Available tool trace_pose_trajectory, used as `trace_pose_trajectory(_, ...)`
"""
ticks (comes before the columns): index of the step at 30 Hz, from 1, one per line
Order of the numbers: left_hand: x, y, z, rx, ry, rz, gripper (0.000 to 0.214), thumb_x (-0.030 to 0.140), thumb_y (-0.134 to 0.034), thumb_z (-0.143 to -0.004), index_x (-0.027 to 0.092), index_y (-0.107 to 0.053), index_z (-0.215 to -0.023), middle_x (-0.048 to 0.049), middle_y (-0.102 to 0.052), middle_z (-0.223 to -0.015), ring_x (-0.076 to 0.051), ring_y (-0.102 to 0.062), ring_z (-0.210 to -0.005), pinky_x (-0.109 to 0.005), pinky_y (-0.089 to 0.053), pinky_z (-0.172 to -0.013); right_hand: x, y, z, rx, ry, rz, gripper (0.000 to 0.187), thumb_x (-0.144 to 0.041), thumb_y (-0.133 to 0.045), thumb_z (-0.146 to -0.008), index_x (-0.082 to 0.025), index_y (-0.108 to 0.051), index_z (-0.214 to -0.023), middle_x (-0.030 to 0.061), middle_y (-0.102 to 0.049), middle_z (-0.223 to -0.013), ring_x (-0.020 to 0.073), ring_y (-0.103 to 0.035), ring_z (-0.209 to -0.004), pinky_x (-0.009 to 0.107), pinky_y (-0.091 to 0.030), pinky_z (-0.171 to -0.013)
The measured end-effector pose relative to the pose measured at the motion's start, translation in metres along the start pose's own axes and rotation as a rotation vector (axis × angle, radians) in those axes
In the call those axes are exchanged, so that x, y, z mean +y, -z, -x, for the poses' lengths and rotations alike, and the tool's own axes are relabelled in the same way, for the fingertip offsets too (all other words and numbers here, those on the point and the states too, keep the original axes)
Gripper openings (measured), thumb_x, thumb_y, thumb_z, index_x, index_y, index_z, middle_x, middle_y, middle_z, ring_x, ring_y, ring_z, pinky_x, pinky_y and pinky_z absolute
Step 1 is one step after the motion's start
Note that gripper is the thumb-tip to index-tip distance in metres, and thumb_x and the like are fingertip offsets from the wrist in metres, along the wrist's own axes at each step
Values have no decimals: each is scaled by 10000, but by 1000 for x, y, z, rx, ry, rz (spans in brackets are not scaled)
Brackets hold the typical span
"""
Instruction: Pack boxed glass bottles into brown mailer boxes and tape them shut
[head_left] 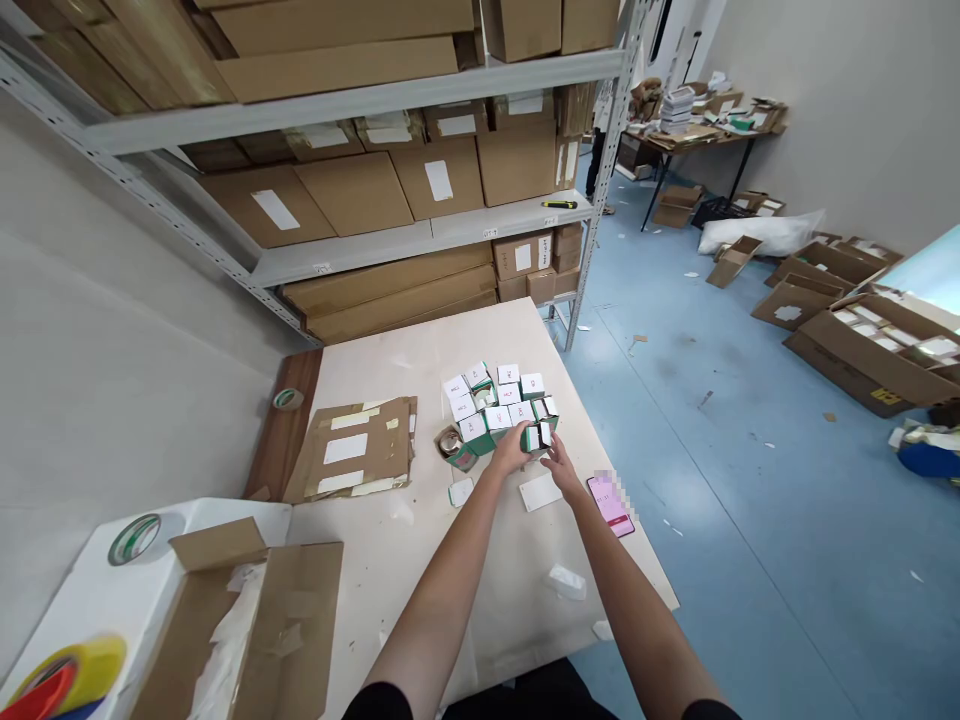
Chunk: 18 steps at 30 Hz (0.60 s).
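Partly behind the left hand, a box

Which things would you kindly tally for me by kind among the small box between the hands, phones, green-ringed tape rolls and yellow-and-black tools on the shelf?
Small box between the left hand and right hand: 1
Phone: 1
Green-ringed tape rolls: 2
Yellow-and-black tool on the shelf: 1
Total: 5
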<state>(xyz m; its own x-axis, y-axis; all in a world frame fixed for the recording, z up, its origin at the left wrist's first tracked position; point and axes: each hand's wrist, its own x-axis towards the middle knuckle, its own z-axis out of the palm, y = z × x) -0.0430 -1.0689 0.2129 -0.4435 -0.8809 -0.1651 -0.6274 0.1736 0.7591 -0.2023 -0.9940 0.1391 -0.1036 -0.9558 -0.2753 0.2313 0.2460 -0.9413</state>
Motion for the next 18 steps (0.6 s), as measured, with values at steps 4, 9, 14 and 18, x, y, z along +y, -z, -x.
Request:
trace_pose_trajectory(4,-7,-12,1,-60,100,-16,929,160,-912,-605,234,-528,-1448,-118,-681,-1363,-338,-664,-1205,-406,-533,-995,7,-4,-4,-16,-29,60,981,-266,-688,-669,-335,-377,-1597,39,-470,-1613,289,-460,-1461,479,-314,-1229)
trace_pose_trajectory(9,-19,-22,19,-2,149,-21,770,151,-840,-698,232,-538,-1402,-111,-718,-1282,-344,-677,-1172,-435,-532,-961,7,-11,0,-30,-71,118,974,-237,-636,-614,-324,-436,-1563,30,-540,-1553,293,-476,-1430,481,-325,-1210)
trace_pose_trajectory(14,-33,-10,48,73,101,37,719,179,-840,-694,246,-573,-1358,-85,-715,-1300,-315,-684,-1153,-381,-530,-941,-9,-31,26,-54,-83,130,886,-269,-644,-641,-314,-515,-1517,29,-594,-1496,303,-554,-1321,475,-386,-1158)
trace_pose_trajectory(18,-52,19,84,78,74,106,758,262,-871,-659,258,-591,-1364,-74,-726,-1284,-326,-692,-1151,-402,-542,-953,-25,-70,54,-78,-79,122,794,-378,-732,-683,-317,-586,-1462,30,-647,-1425,317,-559,-1294,459,-395,-1142)
